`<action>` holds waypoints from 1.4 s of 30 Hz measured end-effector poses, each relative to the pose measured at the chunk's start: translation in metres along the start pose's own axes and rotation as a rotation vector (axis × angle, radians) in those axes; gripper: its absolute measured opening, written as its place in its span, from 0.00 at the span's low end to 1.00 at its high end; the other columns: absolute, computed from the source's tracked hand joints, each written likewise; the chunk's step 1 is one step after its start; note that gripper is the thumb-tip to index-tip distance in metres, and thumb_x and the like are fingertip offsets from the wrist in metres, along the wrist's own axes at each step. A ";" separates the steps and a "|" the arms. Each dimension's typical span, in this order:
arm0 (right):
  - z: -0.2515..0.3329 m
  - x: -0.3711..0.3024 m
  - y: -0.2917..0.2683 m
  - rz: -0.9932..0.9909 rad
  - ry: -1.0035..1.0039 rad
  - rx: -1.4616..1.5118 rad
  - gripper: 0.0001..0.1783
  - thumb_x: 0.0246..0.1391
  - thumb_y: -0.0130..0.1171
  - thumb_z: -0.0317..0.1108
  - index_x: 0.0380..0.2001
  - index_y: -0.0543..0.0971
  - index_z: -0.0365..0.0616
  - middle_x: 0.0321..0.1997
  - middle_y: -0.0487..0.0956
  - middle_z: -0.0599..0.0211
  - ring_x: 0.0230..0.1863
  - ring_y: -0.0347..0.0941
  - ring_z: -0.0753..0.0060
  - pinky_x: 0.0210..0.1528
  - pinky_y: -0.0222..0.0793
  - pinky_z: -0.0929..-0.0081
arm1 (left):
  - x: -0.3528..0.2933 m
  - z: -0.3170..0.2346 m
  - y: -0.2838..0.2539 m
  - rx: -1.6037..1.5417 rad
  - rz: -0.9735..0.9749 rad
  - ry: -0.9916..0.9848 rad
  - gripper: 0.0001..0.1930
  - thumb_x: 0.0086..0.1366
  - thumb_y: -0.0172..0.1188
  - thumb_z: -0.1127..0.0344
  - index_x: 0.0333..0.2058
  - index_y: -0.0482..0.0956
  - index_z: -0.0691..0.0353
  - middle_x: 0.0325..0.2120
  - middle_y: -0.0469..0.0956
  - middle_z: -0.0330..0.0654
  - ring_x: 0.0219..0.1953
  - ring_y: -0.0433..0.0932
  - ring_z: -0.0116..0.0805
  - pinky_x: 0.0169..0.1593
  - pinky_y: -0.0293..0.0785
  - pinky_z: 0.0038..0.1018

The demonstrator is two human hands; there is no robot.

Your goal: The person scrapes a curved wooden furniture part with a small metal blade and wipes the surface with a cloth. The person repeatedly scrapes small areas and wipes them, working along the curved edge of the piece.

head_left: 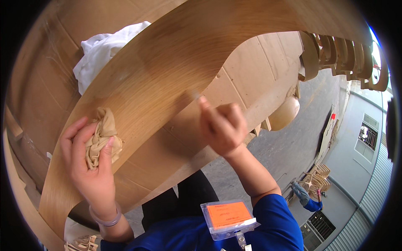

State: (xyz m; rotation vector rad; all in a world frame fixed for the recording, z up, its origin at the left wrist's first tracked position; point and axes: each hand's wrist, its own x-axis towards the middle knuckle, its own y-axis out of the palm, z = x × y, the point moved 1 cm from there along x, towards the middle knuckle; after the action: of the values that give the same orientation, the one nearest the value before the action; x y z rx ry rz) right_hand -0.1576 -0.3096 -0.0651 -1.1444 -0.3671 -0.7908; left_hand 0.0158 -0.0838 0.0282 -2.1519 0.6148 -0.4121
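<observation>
A long curved plywood panel point(163, 71) with light wood grain lies across the view before me, from lower left to upper right. Over its left part, my left hand point(90, 159) grips a crumpled beige cloth point(102, 140) against the wood. My right hand point(224, 125) is closed in a pinch close to the panel's near edge. Something small and thin juts from its fingertips toward the wood, too blurred to name. The panel's far right end runs out of focus.
Brown cardboard point(255, 62) covers the surface underneath. A white cloth point(98, 54) lies beyond the panel. At the upper right stand several bent wooden pieces point(343, 54). Farther off, a person in blue point(312, 204) is beside stacked wooden frames point(317, 178).
</observation>
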 end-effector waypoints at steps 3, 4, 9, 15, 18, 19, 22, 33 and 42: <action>0.003 0.000 0.000 0.000 0.177 -0.086 0.22 0.43 0.78 0.14 0.45 0.93 0.40 0.25 0.67 0.69 0.20 0.64 0.76 0.20 0.60 0.73 | -0.001 -0.003 0.004 0.036 0.000 0.004 0.19 0.61 0.74 0.78 0.51 0.85 0.64 0.57 0.78 0.48 0.59 0.78 0.49 0.61 0.75 0.40; 0.007 0.001 0.001 0.049 0.071 -0.015 0.21 0.44 0.78 0.14 0.44 0.92 0.39 0.25 0.67 0.68 0.20 0.65 0.75 0.20 0.60 0.73 | -0.001 -0.003 0.005 0.054 -0.002 0.011 0.20 0.60 0.74 0.78 0.52 0.85 0.63 0.57 0.78 0.48 0.59 0.77 0.49 0.62 0.75 0.41; 0.010 0.023 -0.002 0.065 0.009 0.099 0.20 0.45 0.77 0.13 0.44 0.92 0.39 0.25 0.67 0.68 0.19 0.64 0.75 0.20 0.61 0.74 | -0.001 -0.008 0.007 0.204 0.068 0.055 0.23 0.63 0.73 0.75 0.58 0.84 0.59 0.61 0.76 0.46 0.65 0.72 0.49 0.68 0.69 0.44; -0.021 0.052 -0.002 -0.059 -0.075 -0.139 0.09 0.49 0.80 0.16 0.32 0.91 0.39 0.24 0.67 0.69 0.19 0.61 0.77 0.19 0.57 0.70 | -0.003 -0.006 0.012 0.210 0.056 0.073 0.28 0.55 0.74 0.78 0.57 0.84 0.56 0.60 0.75 0.44 0.64 0.70 0.51 0.67 0.67 0.47; -0.006 0.056 0.000 0.147 -0.214 -0.035 0.09 0.48 0.80 0.16 0.29 0.88 0.39 0.24 0.66 0.69 0.19 0.62 0.76 0.19 0.55 0.68 | -0.004 -0.005 0.011 0.228 0.089 0.061 0.25 0.61 0.74 0.74 0.58 0.83 0.58 0.59 0.75 0.44 0.63 0.71 0.51 0.67 0.67 0.46; -0.004 0.060 0.000 0.175 -0.143 -0.047 0.09 0.48 0.80 0.16 0.30 0.89 0.39 0.24 0.66 0.69 0.19 0.62 0.75 0.19 0.55 0.68 | -0.004 -0.005 0.012 0.229 0.089 0.059 0.25 0.60 0.74 0.74 0.57 0.83 0.58 0.58 0.75 0.44 0.63 0.71 0.51 0.67 0.67 0.46; -0.008 0.075 -0.003 0.001 -0.188 -0.170 0.04 0.54 0.76 0.21 0.31 0.88 0.37 0.25 0.62 0.70 0.18 0.62 0.77 0.17 0.56 0.69 | -0.005 -0.005 0.013 0.221 0.082 0.065 0.31 0.52 0.73 0.81 0.57 0.82 0.56 0.58 0.73 0.45 0.62 0.70 0.53 0.66 0.67 0.48; -0.008 0.074 0.002 0.008 -0.033 -0.249 0.04 0.54 0.73 0.19 0.34 0.88 0.36 0.25 0.61 0.70 0.18 0.61 0.77 0.17 0.57 0.69 | -0.002 -0.010 0.014 0.185 0.111 0.035 0.34 0.47 0.71 0.86 0.56 0.81 0.56 0.57 0.73 0.45 0.61 0.69 0.54 0.63 0.69 0.49; -0.014 0.073 0.006 0.022 -0.016 -0.259 0.11 0.54 0.74 0.18 0.42 0.90 0.35 0.28 0.69 0.69 0.21 0.66 0.77 0.17 0.60 0.71 | -0.002 -0.009 0.017 0.166 0.116 0.001 0.33 0.48 0.68 0.88 0.55 0.80 0.58 0.56 0.73 0.46 0.62 0.70 0.55 0.65 0.68 0.49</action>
State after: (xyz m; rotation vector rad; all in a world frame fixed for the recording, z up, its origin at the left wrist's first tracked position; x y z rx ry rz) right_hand -0.1056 -0.3478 -0.0285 -1.3949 -0.2695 -0.8271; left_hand 0.0051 -0.0976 0.0200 -1.9484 0.6785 -0.3872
